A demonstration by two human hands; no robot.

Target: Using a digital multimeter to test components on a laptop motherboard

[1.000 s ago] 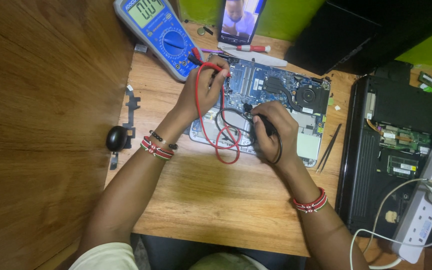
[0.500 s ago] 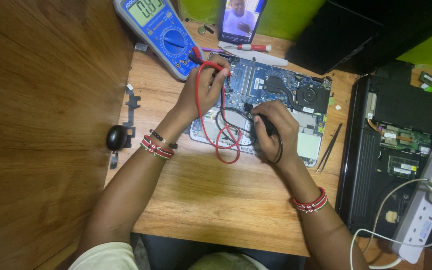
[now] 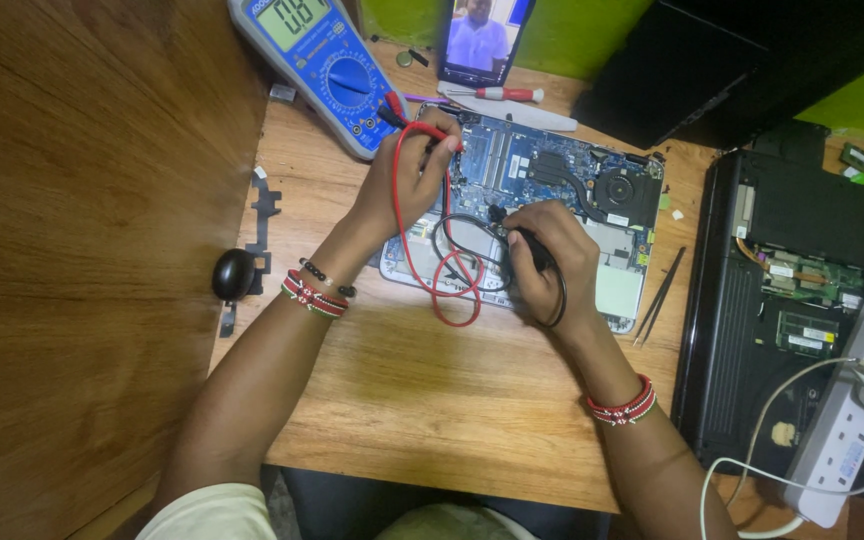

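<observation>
Left hand: the left hand (image 3: 407, 185) is closed around the red probe (image 3: 430, 140), fingers curled tight, its tip down on the upper left part of the board.
Right hand: the right hand (image 3: 552, 255) is closed around the black probe (image 3: 517, 232), pinched like a pen, with its tip pointing toward the left hand.
Opened laptop: the opened laptop (image 3: 612, 290) lies under both hands with its back cover off; inside it show one blue board (image 3: 512, 160), one round fan (image 3: 622, 190) beyond the right hand, and a pale panel near the right wrist.
Wires: one red wire (image 3: 447, 290) loops between the two hands; one black wire (image 3: 452, 240) curls beside it.
Meter: one blue meter (image 3: 317, 60) lies just beyond the left hand, with both wires running to it.
Phone: one phone (image 3: 482, 35) stands upright beyond the hands, its screen lit.
Screwdriver: one red-handled screwdriver (image 3: 502, 94) lies beyond the left hand, in front of the phone.
Tweezers: one pair of tweezers (image 3: 660, 295) lies just outside the right hand.
Second laptop: one black opened laptop (image 3: 792, 290) sits well outside the right hand, with green boards showing inside.
Power strip: one white power strip (image 3: 857, 400) lies farthest out past the right arm.
Bracelets: red beaded bracelets (image 3: 314, 296) on both wrists.
</observation>
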